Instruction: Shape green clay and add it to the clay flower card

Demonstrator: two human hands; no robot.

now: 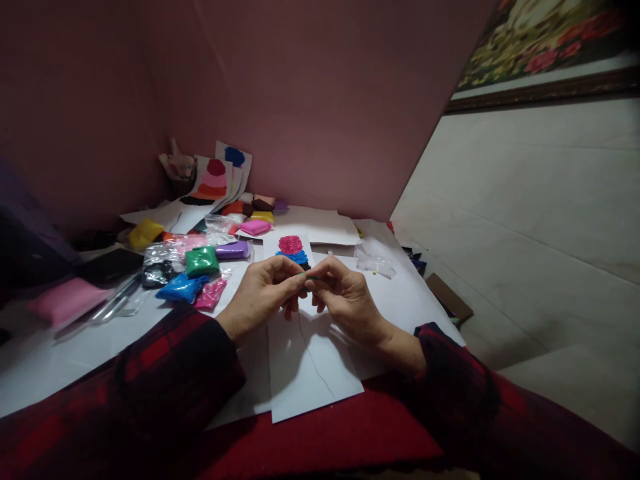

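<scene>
My left hand [273, 287] and my right hand [345, 293] meet over a white sheet of paper [310, 380], fingertips pinched together. Between them is a thin bit of green modelling clay [311, 277], mostly covered by the fingers. Just beyond the fingertips, the sheet carries a textured clay picture [291, 245] with a round pink top, a blue band and a black part, partly hidden by my hands. A thin drawn line [315, 367] runs down the lower half of the paper.
To the left lie clay packets, among them green [202, 261], blue [181, 288], purple [233, 250] and large pink [70, 300] ones. Finished clay pictures [214, 177] lean at the back wall. A crumpled clear bag [376, 264] sits at right, near the tiled wall [540, 233].
</scene>
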